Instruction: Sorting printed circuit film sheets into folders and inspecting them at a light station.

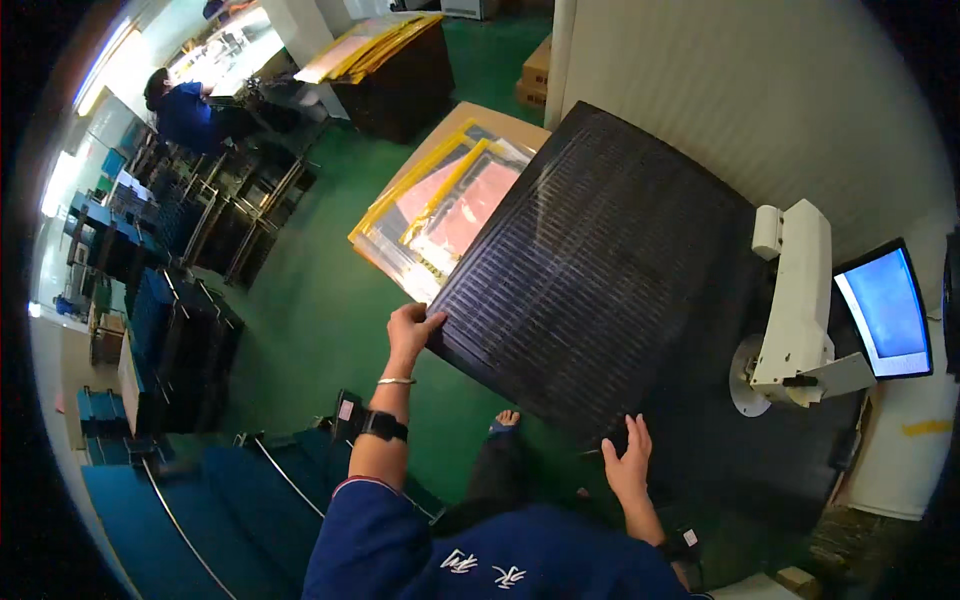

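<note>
A large black panel [590,270] with rows of fine slots or ridges lies tilted across the middle, over a dark tabletop [740,470]. Its left corner is pinched by my left hand [408,332], thumb on top and fingers closed at the edge. Beside the near right corner, my right hand [628,462] has its fingers spread and holds nothing; whether a fingertip touches the edge I cannot tell. A white machine arm [800,290] on a round base stands to the right of the panel, with a lit monitor [886,312] behind it.
Beyond the panel, clear sleeves with yellow edges and pink sheets [470,200] rest on cardboard. A similar stack [375,45] tops a dark block farther off. Blue-green racks [200,500] with metal rods line the left. A person [185,110] sits at a far bench. A pale wall [740,80] borders the right.
</note>
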Available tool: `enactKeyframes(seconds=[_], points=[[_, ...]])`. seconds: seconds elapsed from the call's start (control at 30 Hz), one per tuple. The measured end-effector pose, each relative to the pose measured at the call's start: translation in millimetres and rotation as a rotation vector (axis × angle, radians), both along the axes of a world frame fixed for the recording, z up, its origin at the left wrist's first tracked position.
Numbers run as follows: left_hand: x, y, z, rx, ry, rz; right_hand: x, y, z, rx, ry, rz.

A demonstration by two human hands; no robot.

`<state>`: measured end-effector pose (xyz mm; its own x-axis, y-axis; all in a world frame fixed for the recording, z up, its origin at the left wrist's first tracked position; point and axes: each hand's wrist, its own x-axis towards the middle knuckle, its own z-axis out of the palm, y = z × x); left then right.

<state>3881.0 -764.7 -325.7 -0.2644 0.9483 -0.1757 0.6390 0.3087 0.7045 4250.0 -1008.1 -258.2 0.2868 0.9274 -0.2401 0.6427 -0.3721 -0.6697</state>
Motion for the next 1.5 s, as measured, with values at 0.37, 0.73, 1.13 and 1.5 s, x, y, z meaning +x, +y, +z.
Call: enactKeyframes(seconds=[0.37, 0.73, 1.13, 1.5], points=[[-12, 2, 16, -0.007, -0.196, 0.095, -33, 20, 8, -0.163, -0.22, 0.143], [-18, 8, 39, 0.22, -0.068, -0.031, -42, 12, -2, -0.081, -0.223, 0.107], [16, 47, 109, -0.385, -0.822, -0.261, -58, -7, 15, 0.191, -0.121, -0.456], [81, -20, 207, -0.374, -1.068, -0.588, -87, 55, 61, 0.055, 2.338, -1.064]])
